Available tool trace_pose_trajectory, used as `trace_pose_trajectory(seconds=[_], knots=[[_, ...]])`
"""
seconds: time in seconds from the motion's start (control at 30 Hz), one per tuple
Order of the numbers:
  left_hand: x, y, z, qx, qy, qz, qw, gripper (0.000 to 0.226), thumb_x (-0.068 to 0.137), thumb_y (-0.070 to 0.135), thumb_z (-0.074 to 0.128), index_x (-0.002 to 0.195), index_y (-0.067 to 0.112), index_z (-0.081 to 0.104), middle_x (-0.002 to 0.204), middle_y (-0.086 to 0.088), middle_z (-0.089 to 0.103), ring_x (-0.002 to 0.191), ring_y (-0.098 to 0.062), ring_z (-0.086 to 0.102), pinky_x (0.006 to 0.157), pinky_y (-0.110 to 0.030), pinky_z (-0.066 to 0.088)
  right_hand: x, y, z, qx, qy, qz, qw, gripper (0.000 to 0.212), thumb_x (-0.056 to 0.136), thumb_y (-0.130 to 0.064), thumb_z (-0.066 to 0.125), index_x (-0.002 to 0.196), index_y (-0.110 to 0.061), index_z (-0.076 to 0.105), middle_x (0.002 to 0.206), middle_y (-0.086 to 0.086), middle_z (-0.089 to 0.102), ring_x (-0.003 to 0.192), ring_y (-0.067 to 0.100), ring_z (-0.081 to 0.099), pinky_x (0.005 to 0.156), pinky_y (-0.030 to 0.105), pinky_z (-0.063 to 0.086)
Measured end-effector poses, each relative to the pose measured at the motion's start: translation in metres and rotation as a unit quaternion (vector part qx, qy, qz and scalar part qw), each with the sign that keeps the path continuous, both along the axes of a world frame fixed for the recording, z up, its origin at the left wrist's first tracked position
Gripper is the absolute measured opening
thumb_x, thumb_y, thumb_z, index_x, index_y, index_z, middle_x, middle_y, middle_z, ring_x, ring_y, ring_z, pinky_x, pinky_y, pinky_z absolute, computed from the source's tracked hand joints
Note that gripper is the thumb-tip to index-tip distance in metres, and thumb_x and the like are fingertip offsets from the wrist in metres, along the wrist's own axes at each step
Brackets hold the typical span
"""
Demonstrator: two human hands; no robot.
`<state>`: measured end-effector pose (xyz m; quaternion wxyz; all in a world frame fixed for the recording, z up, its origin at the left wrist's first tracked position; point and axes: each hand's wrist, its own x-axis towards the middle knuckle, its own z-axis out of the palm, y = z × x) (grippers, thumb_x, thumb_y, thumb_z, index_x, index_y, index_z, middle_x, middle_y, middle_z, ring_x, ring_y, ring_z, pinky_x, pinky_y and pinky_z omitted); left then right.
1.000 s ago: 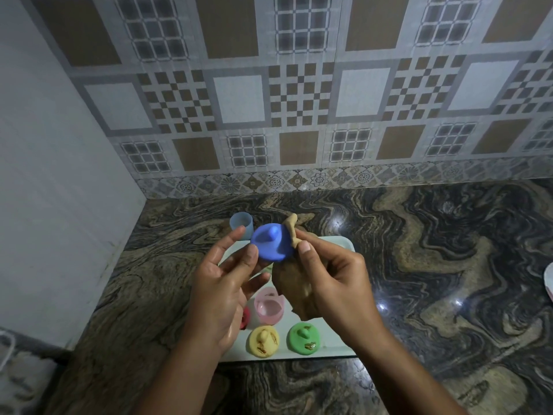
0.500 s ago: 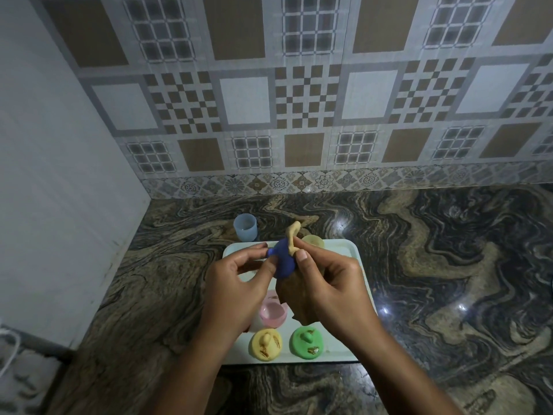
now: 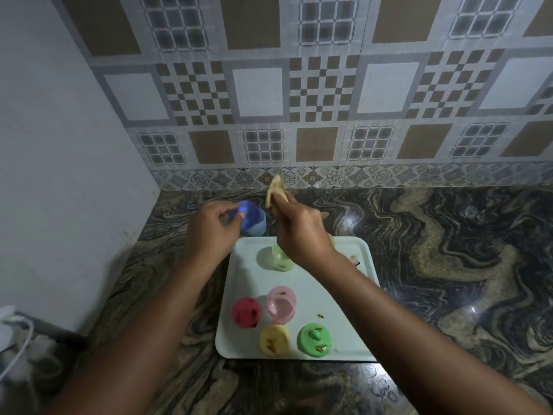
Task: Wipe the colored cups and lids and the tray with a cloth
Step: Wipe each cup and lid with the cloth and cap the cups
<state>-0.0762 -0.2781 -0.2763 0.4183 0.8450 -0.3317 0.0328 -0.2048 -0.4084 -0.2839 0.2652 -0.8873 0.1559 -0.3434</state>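
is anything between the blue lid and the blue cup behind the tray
Nothing visible. The left hand holds the blue lid right against the blue cup, overlapping it in view. The cloth in the right hand is beside them, not between.

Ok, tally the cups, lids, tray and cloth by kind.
Cups: 3 (light blue cup, pale green cup, pink cup)
Lids: 4 (blue lid, red lid, yellow lid, green lid)
Tray: 1
Cloth: 1
Total: 9
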Motion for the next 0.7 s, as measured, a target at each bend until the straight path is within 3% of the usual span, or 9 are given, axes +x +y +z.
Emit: trace_pose_trajectory(seconds=[0.1,0.3,0.53,0.7], knots=[[0.025,-0.017,-0.007,0.059,-0.007,0.002,0.998,0.023,0.088,0.029,0.070,0.107,0.018,0.076,0.104,-0.005,0.075,0.092,-0.023,0.069,0.080,-0.037,0.057,0.032,-0.016,-0.015,-0.026,0.053,0.015,0.998,0.020,0.098,-0.010,0.049,0.109,-0.002,0.063,0.112,0.023,0.066,0.078,0.046,0.066,0.061,0.046,0.053],[0.057,-0.053,-0.037,0.162,0.006,0.020,0.987,0.027,0.088,0.037,0.064,0.108,0.024,0.076,0.104,-0.006,0.076,0.091,-0.027,0.070,0.081,-0.039,0.058,0.072,-0.041,-0.038,0.001,0.150,0.004,0.989,0.018,0.094,-0.008,0.053,0.108,-0.003,0.063,0.110,0.024,0.065,0.085,0.044,0.065,0.070,0.046,0.052],[0.072,-0.084,-0.063,0.216,-0.010,-0.006,0.976,0.022,0.090,0.030,0.063,0.102,0.019,0.078,0.095,-0.010,0.076,0.085,-0.032,0.068,0.073,-0.039,0.057,0.094,-0.060,-0.064,0.042,0.169,-0.024,0.985,0.010,0.085,0.001,0.057,0.091,-0.002,0.065,0.091,0.025,0.067,0.077,0.044,0.063,0.062,0.032,0.034],[0.080,-0.090,-0.082,0.206,0.017,-0.041,0.977,0.021,0.091,0.022,0.061,0.097,0.011,0.077,0.095,-0.012,0.075,0.087,-0.032,0.069,0.076,-0.041,0.057,0.099,-0.068,-0.077,0.059,0.132,-0.032,0.989,0.009,0.087,-0.002,0.056,0.087,-0.003,0.065,0.083,0.024,0.066,0.070,0.044,0.062,0.061,0.041,0.046]])
